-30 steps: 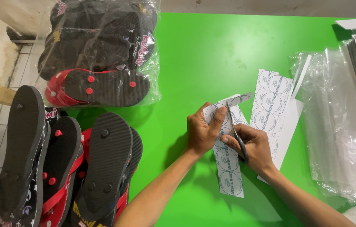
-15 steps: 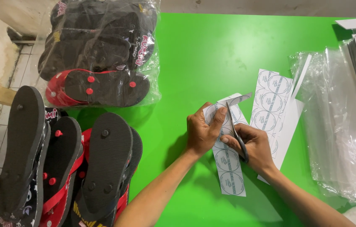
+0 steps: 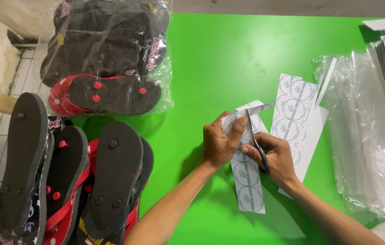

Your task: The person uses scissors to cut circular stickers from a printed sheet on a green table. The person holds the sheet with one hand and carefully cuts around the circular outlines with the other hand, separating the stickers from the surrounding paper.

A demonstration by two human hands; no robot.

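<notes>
Flip-flops (image 3: 65, 181): stacked soles-up at the near left edge — out of the way of the cutting.
Left hand (image 3: 219, 143): closed on the sticker strip (image 3: 246, 174), pinching its top so the paper stays taut.
Right hand (image 3: 274, 156): gripping scissors (image 3: 256, 138), blades at the strip's upper end.
Sticker sheet (image 3: 294, 111): just beside the right hand on the green table (image 3: 228, 54).
Bagged flip-flops (image 3: 106, 54): far left.

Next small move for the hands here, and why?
Probably close the scissors in the right hand to carry the cut on: the blades already sit in the sticker strip, which the left hand holds, its top end curling away.
</notes>
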